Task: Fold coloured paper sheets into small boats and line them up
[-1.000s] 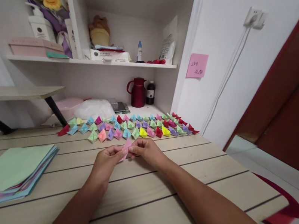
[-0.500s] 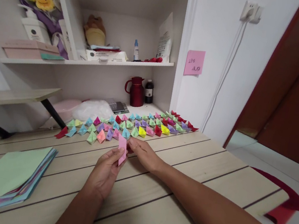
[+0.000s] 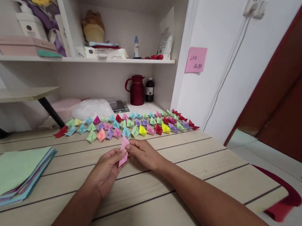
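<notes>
A small folded piece of pink paper (image 3: 122,159) stands between my two hands, above the table's middle. My left hand (image 3: 110,160) pinches it from the left, thumb in front. From the right, my right hand (image 3: 142,151) grips its edge between thumb and fingers; the fingers behind the paper are partly hidden. Just beyond my hands, several rows of folded paper boats in many colours reach across the back of the table, among them a yellow boat (image 3: 142,130) and an orange-pink boat (image 3: 101,135).
A stack of coloured paper (image 3: 7,170), light green on top, lies at the left of the slatted table (image 3: 181,213). Behind the boats are a plastic bag (image 3: 92,109), a red jug (image 3: 137,91) and a dark bottle (image 3: 149,90). A small raised shelf (image 3: 16,94) stands at left.
My right thumb and fingers have closed onto the pink paper's right side. The paper now looks narrower and more pointed at its top. The view has shifted slightly.
</notes>
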The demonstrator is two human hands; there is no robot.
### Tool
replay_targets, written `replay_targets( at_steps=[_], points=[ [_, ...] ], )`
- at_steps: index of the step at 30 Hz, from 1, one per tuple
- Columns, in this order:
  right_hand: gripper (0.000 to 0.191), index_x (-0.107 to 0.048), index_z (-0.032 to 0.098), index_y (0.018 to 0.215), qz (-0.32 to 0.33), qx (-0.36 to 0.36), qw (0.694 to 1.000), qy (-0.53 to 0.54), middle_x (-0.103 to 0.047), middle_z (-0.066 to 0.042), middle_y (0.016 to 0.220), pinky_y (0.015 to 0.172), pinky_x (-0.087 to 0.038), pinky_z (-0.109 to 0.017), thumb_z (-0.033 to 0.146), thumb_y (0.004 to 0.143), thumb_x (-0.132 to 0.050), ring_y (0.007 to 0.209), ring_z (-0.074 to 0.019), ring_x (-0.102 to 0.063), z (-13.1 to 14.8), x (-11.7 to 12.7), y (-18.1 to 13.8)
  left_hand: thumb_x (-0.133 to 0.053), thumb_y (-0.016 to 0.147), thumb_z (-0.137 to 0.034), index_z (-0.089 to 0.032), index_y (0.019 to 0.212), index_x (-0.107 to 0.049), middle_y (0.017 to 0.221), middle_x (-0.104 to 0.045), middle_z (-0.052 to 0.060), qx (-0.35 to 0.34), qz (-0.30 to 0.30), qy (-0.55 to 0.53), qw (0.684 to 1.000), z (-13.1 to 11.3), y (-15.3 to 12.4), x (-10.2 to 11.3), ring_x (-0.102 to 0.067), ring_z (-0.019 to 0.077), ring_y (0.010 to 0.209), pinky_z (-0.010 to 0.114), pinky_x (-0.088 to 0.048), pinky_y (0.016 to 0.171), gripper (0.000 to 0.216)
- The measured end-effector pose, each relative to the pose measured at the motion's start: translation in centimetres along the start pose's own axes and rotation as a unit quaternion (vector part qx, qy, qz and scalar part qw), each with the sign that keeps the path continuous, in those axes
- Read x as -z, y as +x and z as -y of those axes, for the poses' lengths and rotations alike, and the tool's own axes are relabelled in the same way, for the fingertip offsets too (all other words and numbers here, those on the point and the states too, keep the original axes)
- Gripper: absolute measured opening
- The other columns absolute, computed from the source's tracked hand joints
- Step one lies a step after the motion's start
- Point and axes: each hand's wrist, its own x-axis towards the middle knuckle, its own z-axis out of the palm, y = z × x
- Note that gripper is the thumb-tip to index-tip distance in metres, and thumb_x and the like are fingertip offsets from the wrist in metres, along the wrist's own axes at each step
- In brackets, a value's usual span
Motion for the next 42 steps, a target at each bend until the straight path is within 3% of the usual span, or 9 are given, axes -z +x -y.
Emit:
replay_targets(
  at_steps=[8, 14, 22, 27, 33, 42],
  points=[
    [0.049, -0.044, 0.017, 0.058, 0.028, -0.037, 0.999, -0.016, -0.046, 0.004, 0.052, 0.052, -0.034, -0.021, 0.051, 0.094, -0.039, 0.050, -0.0091, -0.043, -0.3, 0.2, 0.1, -0.074, 0.070, -0.009, -0.011, 0.071, -0.066, 0.075, -0.067, 0.004, 0.032, 0.052, 0.019, 0.998, -0.1, 0.0, 0.1, -0.065, 0.0131, 0.075, 0.026, -0.053, 0.082, 0.009],
    [0.048, -0.049, 0.017, 0.059, 0.055, -0.058, 0.996, -0.051, -0.053, 0.003, 0.049, 0.050, -0.039, -0.020, 0.046, 0.096, -0.039, 0.043, -0.0075, -0.049, 0.4, 0.3, 0.0, -0.075, 0.071, -0.012, -0.011, 0.071, -0.065, 0.072, -0.068, 0.005, 0.038, 0.075, 0.032, 0.996, 0.0, 0.0, 0.3, -0.064, 0.0123, 0.071, 0.024, -0.052, 0.078, 0.009],
    [0.052, -0.051, 0.016, 0.069, 0.021, -0.049, 0.995, 0.088, -0.056, 0.002, 0.060, 0.049, -0.042, -0.020, 0.059, 0.093, -0.035, 0.046, -0.0080, -0.052, -0.3, -0.3, 0.1, -0.071, 0.073, -0.009, -0.012, 0.074, -0.065, 0.081, -0.070, 0.008, 0.028, 0.040, -0.007, 0.999, -0.4, 0.1, 0.1, -0.067, 0.0178, 0.078, 0.030, -0.055, 0.077, 0.007],
    [0.052, -0.052, 0.017, 0.072, 0.013, -0.032, 0.998, 0.050, -0.057, 0.001, 0.065, 0.051, -0.043, -0.021, 0.059, 0.094, -0.031, 0.049, -0.0093, -0.054, -0.1, -0.3, -0.1, -0.067, 0.076, -0.006, -0.014, 0.075, -0.064, 0.082, -0.070, 0.007, 0.022, 0.001, -0.034, 0.999, -0.2, 0.2, 0.2, -0.068, 0.0165, 0.078, 0.030, -0.057, 0.077, 0.009],
    [0.043, -0.051, 0.018, 0.062, -0.032, -0.012, 0.996, -0.086, -0.053, 0.003, 0.053, 0.053, -0.038, -0.020, 0.053, 0.088, -0.052, 0.052, -0.0104, -0.051, 0.6, -0.7, -0.3, -0.065, 0.073, 0.001, -0.014, 0.070, -0.062, 0.073, -0.067, 0.003, -0.005, -0.022, -0.048, 0.999, 0.3, 0.7, 0.6, -0.065, 0.0106, 0.073, 0.022, -0.055, 0.077, 0.015],
    [0.038, -0.055, 0.017, 0.063, -0.031, -0.038, 0.999, 0.000, -0.057, 0.003, 0.053, 0.054, -0.042, -0.021, 0.044, 0.090, -0.051, 0.048, -0.0100, -0.054, 1.1, -1.0, -0.4, -0.073, 0.071, -0.009, -0.013, 0.074, -0.064, 0.072, -0.066, 0.002, -0.006, 0.027, -0.039, 0.999, 0.1, 0.6, 0.6, -0.063, 0.0116, 0.069, 0.026, -0.054, 0.074, 0.011]
  ],
)
